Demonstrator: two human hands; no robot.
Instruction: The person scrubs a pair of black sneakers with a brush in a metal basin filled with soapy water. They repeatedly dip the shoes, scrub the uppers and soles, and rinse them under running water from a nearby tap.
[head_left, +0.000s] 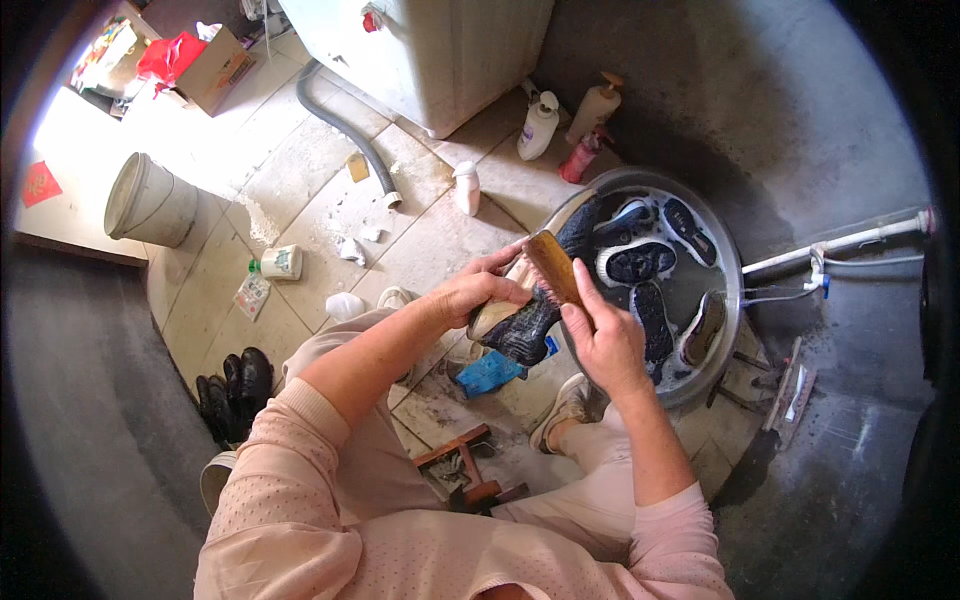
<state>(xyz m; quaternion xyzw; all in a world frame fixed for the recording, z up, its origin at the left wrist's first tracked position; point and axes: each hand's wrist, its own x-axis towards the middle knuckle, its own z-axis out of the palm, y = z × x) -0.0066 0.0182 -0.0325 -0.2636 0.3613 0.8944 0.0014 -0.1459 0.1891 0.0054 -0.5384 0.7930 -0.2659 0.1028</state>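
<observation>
A wet dark shoe (521, 330) with a beige sole is gripped in my left hand (480, 291), tilted over the near left rim of a round metal basin (729, 341). My right hand (611, 337) holds a wooden scrubbing brush (555, 262), its pink bristles against the shoe's side. Part of the shoe is hidden under the brush. Inside the basin, several dark shoes sit in cloudy, foamy water, among them a white-edged shoe (641, 261) and a brown-soled one (703, 328).
Pump bottles (538, 127) and a white bottle (466, 187) stand beyond the basin. A blue packet (489, 373) lies between my feet, near a wooden stool (472, 465). A grey hose (345, 124), a bucket (154, 201) and black shoes (244, 382) are to the left. A white pipe (847, 244) runs along the right.
</observation>
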